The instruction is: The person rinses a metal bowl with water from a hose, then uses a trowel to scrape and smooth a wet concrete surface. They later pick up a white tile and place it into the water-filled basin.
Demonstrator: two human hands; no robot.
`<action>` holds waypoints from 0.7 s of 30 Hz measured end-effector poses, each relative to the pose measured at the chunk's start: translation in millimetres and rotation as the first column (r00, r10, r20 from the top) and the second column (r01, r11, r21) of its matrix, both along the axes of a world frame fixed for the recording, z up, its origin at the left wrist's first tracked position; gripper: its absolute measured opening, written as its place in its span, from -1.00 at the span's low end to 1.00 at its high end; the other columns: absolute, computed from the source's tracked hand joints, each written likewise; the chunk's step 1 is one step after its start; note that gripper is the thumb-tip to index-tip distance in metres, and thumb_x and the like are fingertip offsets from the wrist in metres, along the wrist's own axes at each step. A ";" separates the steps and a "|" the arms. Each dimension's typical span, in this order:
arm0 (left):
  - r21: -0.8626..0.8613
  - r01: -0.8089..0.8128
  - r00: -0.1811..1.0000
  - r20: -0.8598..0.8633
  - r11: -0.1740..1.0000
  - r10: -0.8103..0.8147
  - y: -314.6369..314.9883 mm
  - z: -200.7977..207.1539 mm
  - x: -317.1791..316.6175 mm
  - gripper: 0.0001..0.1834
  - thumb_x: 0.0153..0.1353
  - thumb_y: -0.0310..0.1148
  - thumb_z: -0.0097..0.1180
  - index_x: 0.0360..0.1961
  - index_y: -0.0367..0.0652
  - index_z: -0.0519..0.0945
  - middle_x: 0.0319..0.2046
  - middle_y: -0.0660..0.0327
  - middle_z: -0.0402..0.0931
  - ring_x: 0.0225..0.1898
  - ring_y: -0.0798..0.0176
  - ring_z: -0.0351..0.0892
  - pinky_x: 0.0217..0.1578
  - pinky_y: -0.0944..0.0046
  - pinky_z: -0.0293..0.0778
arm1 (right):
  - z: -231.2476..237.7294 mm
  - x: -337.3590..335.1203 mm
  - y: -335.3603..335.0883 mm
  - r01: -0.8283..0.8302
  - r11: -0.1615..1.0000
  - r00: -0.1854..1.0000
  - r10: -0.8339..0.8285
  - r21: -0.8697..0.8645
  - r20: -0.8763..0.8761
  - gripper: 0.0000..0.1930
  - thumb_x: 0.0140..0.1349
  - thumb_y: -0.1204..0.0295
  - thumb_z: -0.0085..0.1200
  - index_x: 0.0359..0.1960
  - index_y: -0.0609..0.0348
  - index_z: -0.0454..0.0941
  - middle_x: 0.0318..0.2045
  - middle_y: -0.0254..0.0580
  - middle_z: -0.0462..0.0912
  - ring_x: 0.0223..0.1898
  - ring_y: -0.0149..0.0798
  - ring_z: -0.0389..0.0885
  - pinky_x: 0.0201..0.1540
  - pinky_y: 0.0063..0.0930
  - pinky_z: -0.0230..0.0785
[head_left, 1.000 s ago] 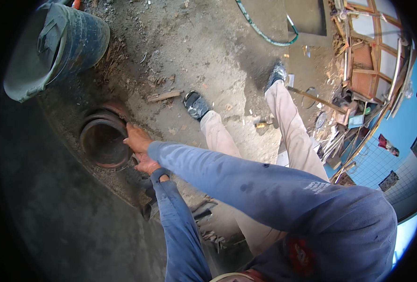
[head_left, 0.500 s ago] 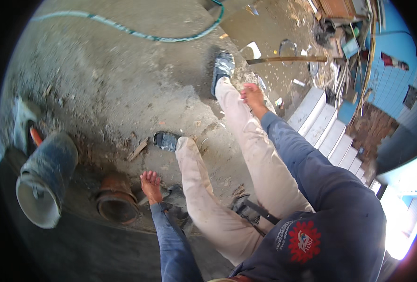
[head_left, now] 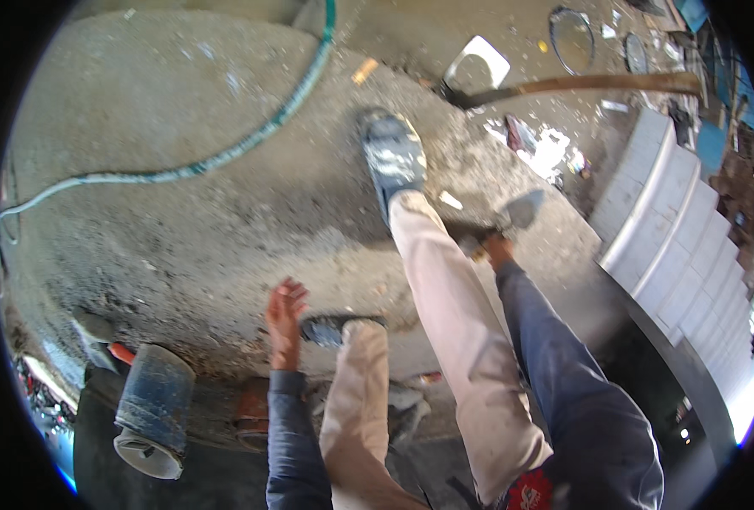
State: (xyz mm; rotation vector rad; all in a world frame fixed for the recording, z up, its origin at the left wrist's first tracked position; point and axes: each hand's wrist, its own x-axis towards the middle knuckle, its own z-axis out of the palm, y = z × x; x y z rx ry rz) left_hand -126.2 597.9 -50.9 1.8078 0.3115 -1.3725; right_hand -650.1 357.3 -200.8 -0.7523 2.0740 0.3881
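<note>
My right hand [head_left: 498,250] is low beside my right shin, its fingers closed round what looks like the handle of a trowel. The grey trowel blade [head_left: 525,208] points away from me, over the concrete slab [head_left: 249,246]. Part of the handle and fingers is hidden or blurred. My left hand [head_left: 286,299] hangs with nothing in it, fingers loosely apart, next to my left foot. The right slipper [head_left: 394,157], grey and splashed with pale matter, is planted farther forward than the left one [head_left: 321,331].
A green hose [head_left: 262,136] curves across the slab. At lower left lie a blue bucket [head_left: 160,391] and a brown pot [head_left: 254,412]. White steps [head_left: 649,212] rise at right. A wooden-handled tool [head_left: 598,83] lies beyond the slab's edge, among litter and a white plate-like piece [head_left: 477,66].
My view has shifted and tilted closer to the slab. The right hand has gone from in front of my leg to its outer side, with the trowel blade now plainly visible. The left hand stays empty.
</note>
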 end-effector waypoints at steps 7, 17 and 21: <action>0.074 0.063 0.997 -0.058 0.995 -0.059 -38.9 46.5 -13.3 -0.41 0.50 0.09 -0.03 0.25 -0.20 0.52 0.00 0.11 0.67 -0.01 0.19 0.68 -0.03 0.18 0.50 | 115.3 55.4 -7.0 0.410 0.911 0.874 -0.378 -0.047 0.305 -0.53 0.32 0.22 0.18 0.12 0.20 0.33 -0.03 -0.06 0.55 -0.02 -0.15 0.59 -0.18 -0.04 0.61; -0.020 0.445 0.869 0.250 0.895 -0.426 -164.2 232.0 105.9 -0.56 0.53 -0.13 0.00 0.18 -0.28 0.55 0.04 -0.03 0.63 0.08 0.03 0.64 0.10 0.14 0.51 | 144.5 302.7 -239.8 -0.764 0.500 0.596 0.789 -0.408 -0.148 -0.42 0.38 -0.05 0.06 0.21 0.16 0.45 0.05 0.21 0.62 0.07 0.15 0.62 0.11 -0.03 0.44; -0.136 0.437 0.828 0.447 0.889 -0.339 -187.4 227.8 176.1 -0.62 0.53 -0.22 0.00 0.17 -0.26 0.57 0.03 -0.01 0.63 0.07 0.01 0.63 0.08 0.14 0.52 | 55.8 500.2 -383.5 -0.191 0.881 0.580 0.457 -0.432 0.675 -0.43 0.36 0.00 0.20 0.16 0.21 0.41 -0.46 -0.29 0.65 -0.51 -0.40 0.62 -0.51 -0.47 0.46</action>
